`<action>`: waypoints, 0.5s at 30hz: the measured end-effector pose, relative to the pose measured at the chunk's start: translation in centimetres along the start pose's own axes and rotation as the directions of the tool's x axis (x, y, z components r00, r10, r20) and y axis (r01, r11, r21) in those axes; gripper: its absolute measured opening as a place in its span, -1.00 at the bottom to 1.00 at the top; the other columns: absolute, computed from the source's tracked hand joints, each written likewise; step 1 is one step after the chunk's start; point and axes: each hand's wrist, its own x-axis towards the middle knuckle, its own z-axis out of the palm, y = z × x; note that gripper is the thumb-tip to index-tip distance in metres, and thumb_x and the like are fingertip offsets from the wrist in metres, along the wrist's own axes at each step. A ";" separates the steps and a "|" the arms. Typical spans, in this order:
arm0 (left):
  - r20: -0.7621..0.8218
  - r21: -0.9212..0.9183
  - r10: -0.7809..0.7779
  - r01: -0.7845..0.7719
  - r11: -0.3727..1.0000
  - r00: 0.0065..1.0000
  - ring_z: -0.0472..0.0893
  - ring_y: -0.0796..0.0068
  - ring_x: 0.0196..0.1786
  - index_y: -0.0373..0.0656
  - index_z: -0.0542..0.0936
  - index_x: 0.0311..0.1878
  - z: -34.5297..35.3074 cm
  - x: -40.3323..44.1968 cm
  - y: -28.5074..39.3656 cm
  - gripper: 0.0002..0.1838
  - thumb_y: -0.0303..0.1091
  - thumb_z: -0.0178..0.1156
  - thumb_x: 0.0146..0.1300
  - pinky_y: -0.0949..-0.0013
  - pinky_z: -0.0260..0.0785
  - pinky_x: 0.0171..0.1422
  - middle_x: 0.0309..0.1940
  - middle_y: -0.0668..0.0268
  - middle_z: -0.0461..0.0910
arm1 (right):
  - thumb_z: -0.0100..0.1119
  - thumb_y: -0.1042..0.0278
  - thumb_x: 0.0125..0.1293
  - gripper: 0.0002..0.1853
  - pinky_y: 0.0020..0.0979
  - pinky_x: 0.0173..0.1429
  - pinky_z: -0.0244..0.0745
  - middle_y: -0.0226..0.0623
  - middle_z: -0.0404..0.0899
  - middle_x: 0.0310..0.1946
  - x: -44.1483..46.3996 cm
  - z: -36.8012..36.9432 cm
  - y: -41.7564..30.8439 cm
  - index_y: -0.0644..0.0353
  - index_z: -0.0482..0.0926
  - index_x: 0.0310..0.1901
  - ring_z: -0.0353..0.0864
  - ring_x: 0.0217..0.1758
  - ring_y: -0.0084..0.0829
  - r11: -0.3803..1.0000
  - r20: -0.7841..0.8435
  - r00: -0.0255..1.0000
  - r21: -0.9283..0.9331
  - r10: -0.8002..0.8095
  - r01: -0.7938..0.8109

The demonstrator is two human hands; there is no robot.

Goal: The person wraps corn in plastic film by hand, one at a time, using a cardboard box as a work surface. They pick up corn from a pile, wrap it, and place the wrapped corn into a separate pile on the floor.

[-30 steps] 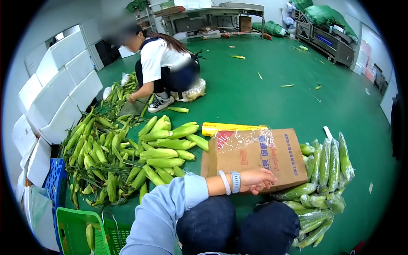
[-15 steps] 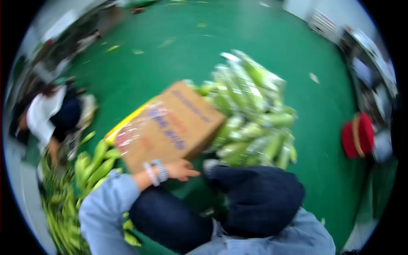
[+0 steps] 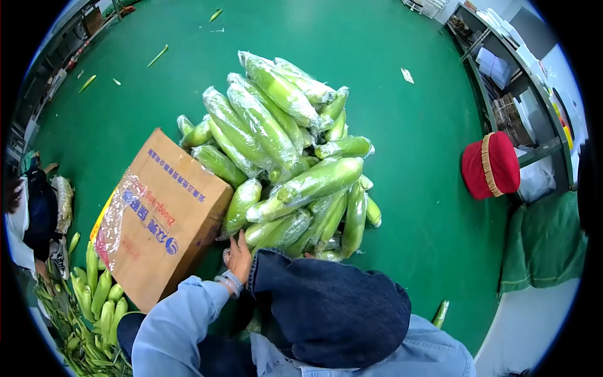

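My left hand (image 3: pixel 238 257), with a watch and a bracelet at the wrist, reaches to the near edge of a pile of plastic-wrapped corn (image 3: pixel 295 195). Its fingers are apart and touch or nearly touch the lowest cobs. Of my right hand (image 3: pixel 309 255) only a bit of fingertip shows beyond my knee, against the near side of the same pile; the rest is hidden by my leg. A cardboard box (image 3: pixel 164 213) with printed lettering lies left of the pile, clear film on its far-left end.
Unwrapped corn (image 3: pixel 100 289) and loose husks lie at the lower left, near a crouching person (image 3: pixel 41 213). A red stool (image 3: pixel 490 165) stands right, beside a shelf (image 3: pixel 534 94). One cob (image 3: pixel 441 314) lies lower right.
The view has swung right and down to the wrapped corn. My left hand has moved from beside the box to the pile's near edge. A bit of my right hand now shows.
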 end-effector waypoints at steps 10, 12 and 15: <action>-0.176 -0.462 0.023 -0.103 0.881 0.984 -0.15 -0.47 0.28 -0.50 -0.08 0.25 4.4 2.7 2.9 -0.07 -0.05 0.17 0.06 -0.07 -0.27 0.39 0.23 -0.43 -0.17 | 0.35 0.01 -0.01 -0.30 -0.33 0.01 0.42 -0.10 0.53 -0.11 -1.2 1.5 -1.8 0.14 0.36 0.15 0.55 -0.11 -0.27 0.768 0.221 0.912 -0.492 -0.346 0.410; -0.220 -0.483 -0.030 -0.082 0.872 0.975 -0.14 -0.51 0.26 -0.51 -0.11 0.25 5.4 3.8 4.0 0.02 -0.04 0.26 -0.05 -0.07 -0.30 0.40 0.22 -0.46 -0.15 | 0.29 0.11 0.08 -0.39 -0.35 -0.01 0.46 -0.08 0.53 -0.11 -0.5 1.8 -3.0 0.11 0.35 0.15 0.57 -0.11 -0.24 0.880 0.191 0.959 -0.391 -0.209 0.270; -0.229 -0.502 -0.008 -0.111 0.858 0.973 -0.12 -0.48 0.27 -0.47 -0.16 0.26 1.7 3.2 8.4 0.16 -0.03 0.36 -0.22 -0.07 -0.34 0.41 0.21 -0.39 -0.05 | 0.11 0.19 0.23 -0.55 -0.35 -0.03 0.51 -0.12 0.45 -0.03 1.9 2.5 -5.4 0.12 0.33 0.12 0.53 -0.06 -0.29 0.976 0.066 0.974 0.003 0.218 -0.219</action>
